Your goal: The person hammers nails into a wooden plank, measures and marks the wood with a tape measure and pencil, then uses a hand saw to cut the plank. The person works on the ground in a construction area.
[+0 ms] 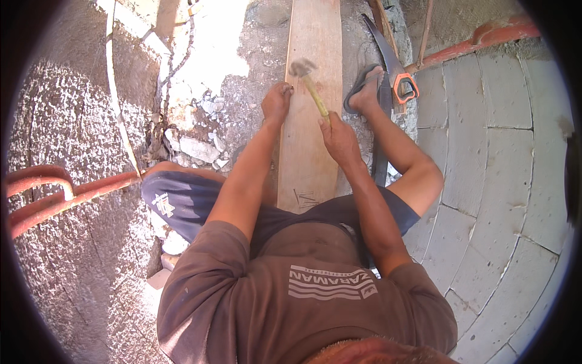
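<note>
A long wooden board [310, 151] runs away from me between my legs. My right hand [341, 138] is wrapped round the yellowish handle of a hammer [315, 96]. The hammer's head, smeared by motion, is over the board near its left edge. Close beside that head, my left hand [277, 102] rests at the board's left edge with its fingers closed. Whatever is pinched there is too small to make out. Several loose nails [305, 198] lie on the near end of the board, close to my lap.
A handsaw [388, 57] with an orange handle lies to the right, beyond my sandalled foot [366, 91]. Broken stones [197, 148] lie left of the board. Reddish metal bars [91, 191] stand at left and upper right. A grey block wall [485, 151] fills the right side.
</note>
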The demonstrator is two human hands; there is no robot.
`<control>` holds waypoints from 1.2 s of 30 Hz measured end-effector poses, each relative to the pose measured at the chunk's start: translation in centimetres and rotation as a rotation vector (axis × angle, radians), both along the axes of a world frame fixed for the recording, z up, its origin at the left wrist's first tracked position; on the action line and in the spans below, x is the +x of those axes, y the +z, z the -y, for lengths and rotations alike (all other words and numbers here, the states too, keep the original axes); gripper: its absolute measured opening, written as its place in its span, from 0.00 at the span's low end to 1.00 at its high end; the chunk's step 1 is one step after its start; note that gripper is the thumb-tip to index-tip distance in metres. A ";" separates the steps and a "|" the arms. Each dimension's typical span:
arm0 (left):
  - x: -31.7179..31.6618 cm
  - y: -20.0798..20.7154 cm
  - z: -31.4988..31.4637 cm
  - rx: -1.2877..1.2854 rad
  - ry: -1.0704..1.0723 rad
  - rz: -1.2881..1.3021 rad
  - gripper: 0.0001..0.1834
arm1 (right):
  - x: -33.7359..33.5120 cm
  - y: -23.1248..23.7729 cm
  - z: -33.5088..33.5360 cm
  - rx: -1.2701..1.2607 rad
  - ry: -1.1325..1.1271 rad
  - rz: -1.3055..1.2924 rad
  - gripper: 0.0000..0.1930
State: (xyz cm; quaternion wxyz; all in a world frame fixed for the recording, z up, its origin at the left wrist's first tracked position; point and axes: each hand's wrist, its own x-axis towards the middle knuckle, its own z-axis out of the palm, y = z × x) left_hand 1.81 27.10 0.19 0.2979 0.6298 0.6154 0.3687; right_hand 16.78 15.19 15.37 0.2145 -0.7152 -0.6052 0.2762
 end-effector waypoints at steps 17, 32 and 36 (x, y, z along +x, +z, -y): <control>-1.4 -1.9 4.9 -0.455 -0.002 -0.143 0.22 | -0.2 -1.8 0.2 0.108 0.065 0.168 0.15; -1.1 -1.6 4.9 -0.420 -0.014 -0.146 0.21 | -1.3 -2.0 1.1 -0.139 -0.013 0.055 0.17; -1.4 -1.4 5.0 -0.457 -0.015 -0.160 0.21 | -0.3 0.9 -0.3 -0.011 -0.075 -0.196 0.18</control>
